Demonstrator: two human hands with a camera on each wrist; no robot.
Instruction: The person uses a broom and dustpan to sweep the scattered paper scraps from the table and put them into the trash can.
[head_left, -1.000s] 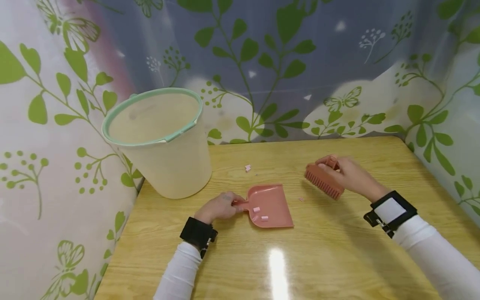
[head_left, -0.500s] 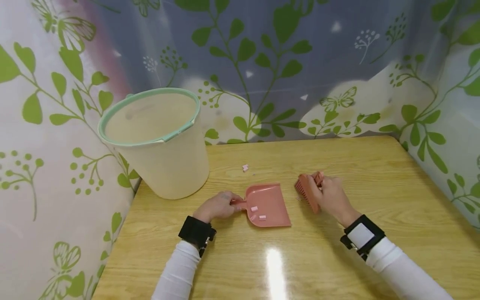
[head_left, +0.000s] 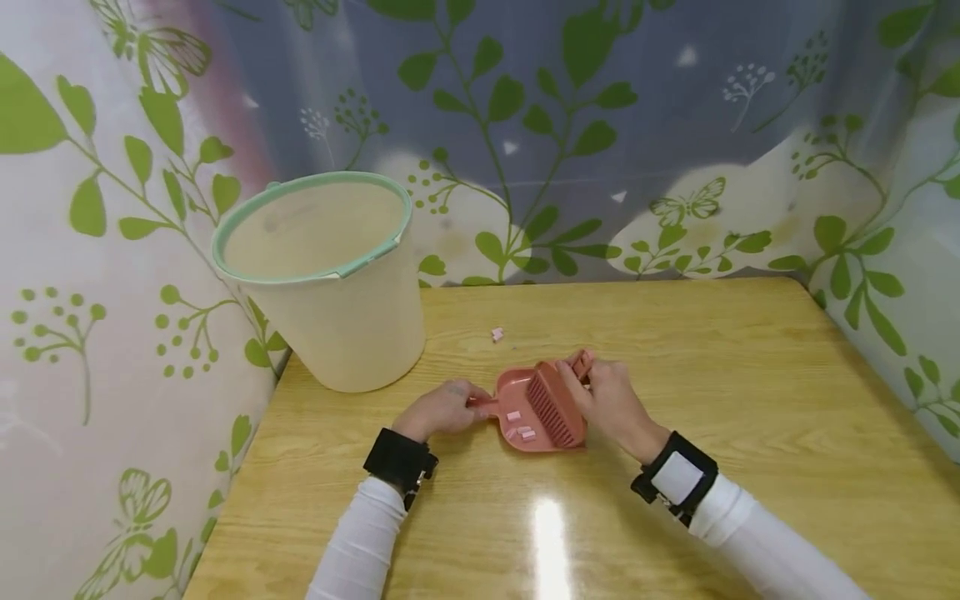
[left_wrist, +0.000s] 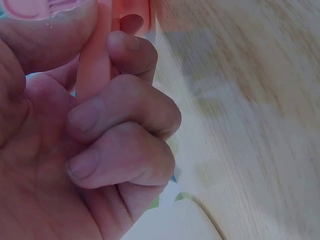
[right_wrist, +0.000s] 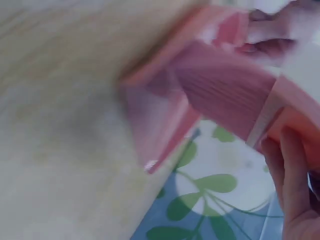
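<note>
My left hand (head_left: pixel 444 408) grips the short handle of a pink dustpan (head_left: pixel 513 385), which lies on the table with its wide lip to the right. In the left wrist view, curled fingers (left_wrist: pixel 125 107) wrap that handle (left_wrist: pixel 94 70). My right hand (head_left: pixel 613 404) holds a reddish-pink hand brush (head_left: pixel 567 398), its bristles (right_wrist: pixel 225 85) over the right part of the dustpan. Several small pale pink bits (head_left: pixel 513 415) lie in the dustpan near its handle end. The brush hides much of the lip.
A tall cream bucket (head_left: pixel 352 333) with a mint-green rim stands at the back left. Another small cluster of pink bits (head_left: pixel 497 334) lies on the wooden table (head_left: pixel 712 350) behind the dustpan. Leaf-patterned curtains (head_left: pixel 570 192) border the back and sides.
My right hand has swept the brush leftward from the table onto the dustpan. The small bit by the lip no longer shows there; more bits show in the dustpan. My left hand stays put.
</note>
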